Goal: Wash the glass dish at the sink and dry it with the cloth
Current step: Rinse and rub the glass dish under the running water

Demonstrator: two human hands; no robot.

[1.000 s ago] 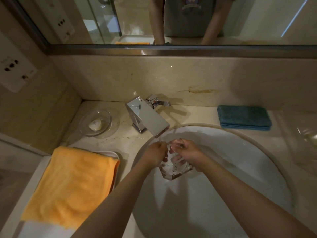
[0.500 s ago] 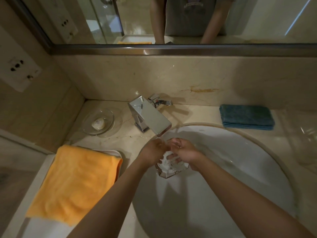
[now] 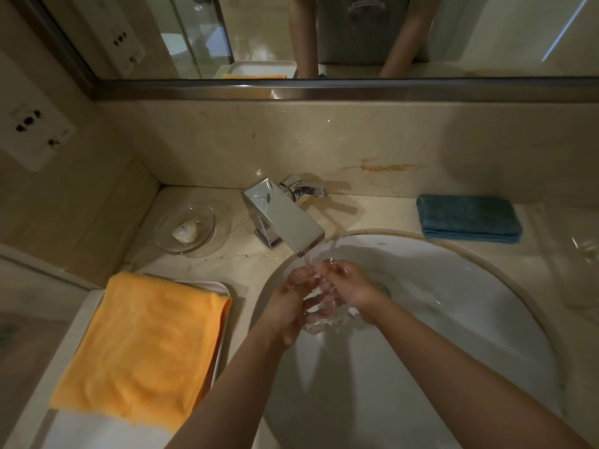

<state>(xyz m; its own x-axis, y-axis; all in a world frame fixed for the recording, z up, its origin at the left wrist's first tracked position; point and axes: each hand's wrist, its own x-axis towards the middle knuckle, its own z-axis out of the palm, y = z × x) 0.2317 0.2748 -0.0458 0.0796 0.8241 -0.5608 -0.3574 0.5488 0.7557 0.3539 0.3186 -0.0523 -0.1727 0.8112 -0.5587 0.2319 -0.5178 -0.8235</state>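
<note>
Both hands hold the glass dish (image 3: 327, 314) over the sink (image 3: 470, 286), right under the tap's (image 3: 285, 222) running water: the left hand (image 3: 288, 306) and right hand (image 3: 351, 290) each curl around a side of it.

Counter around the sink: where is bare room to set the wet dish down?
Bare stone lies between the faucet and the blue cloth, and between the soap dish and the orange towel. The left side is crowded: the towel covers its tray.
</note>
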